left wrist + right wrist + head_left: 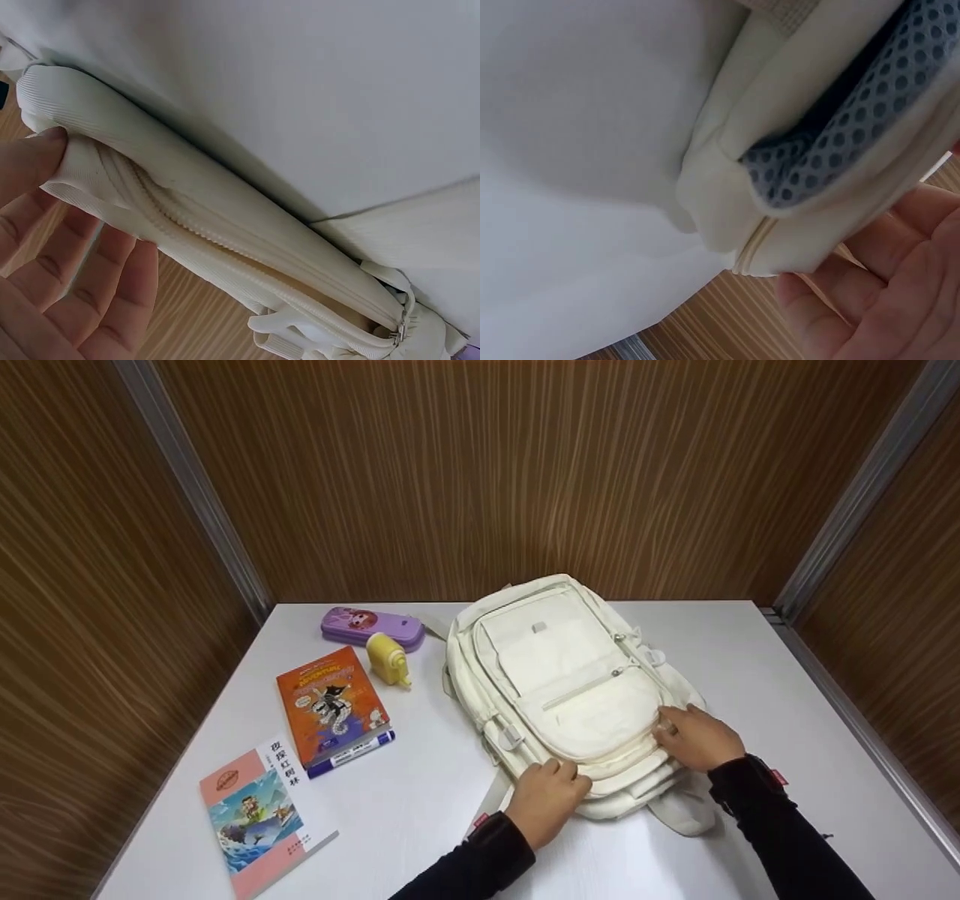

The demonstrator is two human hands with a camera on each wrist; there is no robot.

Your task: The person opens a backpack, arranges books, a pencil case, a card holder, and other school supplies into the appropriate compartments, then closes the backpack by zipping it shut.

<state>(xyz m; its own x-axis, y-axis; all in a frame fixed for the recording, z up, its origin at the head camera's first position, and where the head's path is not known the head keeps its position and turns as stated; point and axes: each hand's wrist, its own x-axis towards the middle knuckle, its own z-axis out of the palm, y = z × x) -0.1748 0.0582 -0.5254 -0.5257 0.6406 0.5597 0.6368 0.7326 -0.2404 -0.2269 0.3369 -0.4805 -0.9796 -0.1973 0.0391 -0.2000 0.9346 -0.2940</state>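
A person's bare hands grasp a large cream fabric backpack [574, 712] lying front side up on a smooth white tabletop [427, 825]. The left hand [547, 801] pinches the near edge of the bag, thumb on one side of the cloth and fingers beneath it; the right hand [701, 740] grips the edge a little farther along, on the bag's right side, and from where I stand neither looks clenched on anything else. The left wrist view shows a pale toothed zip [180, 217] parted into a long, narrow slit, its small silver metal pull [403, 330] at the end away from the fingers, so the unzipping of that compartment appears at least partly done. How far the gap runs, and what sits inside, I cannot tell. On the person's left, five articles lie outside the bag: a purple pencil case with a printed figure [375, 628], a small yellow plastic bottle with a narrow nozzle [388, 658], an orange paperback with a cartoon cover [330, 697], a blue-and-white marker pen [351, 754] just beside that paperback's near edge, and a pink, white and blue illustrated book [259, 817]. Neither hand touches any of them. Handling of the bag seems at an early stage, with spreading the slit wider judged the part not yet done.
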